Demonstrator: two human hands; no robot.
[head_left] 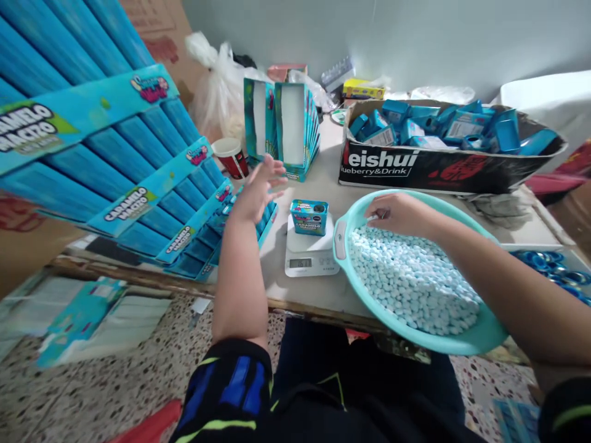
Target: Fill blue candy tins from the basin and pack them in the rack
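A small blue tin [309, 220] stands upright on the white kitchen scale [312, 263], whose display is lit. To its left my left hand [262, 187] is raised with fingers spread, holding nothing, near the display boxes. My right hand [392, 212] hovers inside the far left rim of the turquoise tub [466, 344], its fingers curled together. A small pale bit shows at the fingertips, too little to identify. Light blue candies [410, 277] fill much of the tub below that hand.
Stacked blue display boxes [138, 197] lean in from the left. Behind stand a red paper cup [231, 159], empty display boxes [292, 126] and a black carton [415, 166] full of blue tins. Blue ring-like pieces [554, 267] lie in a box at right.
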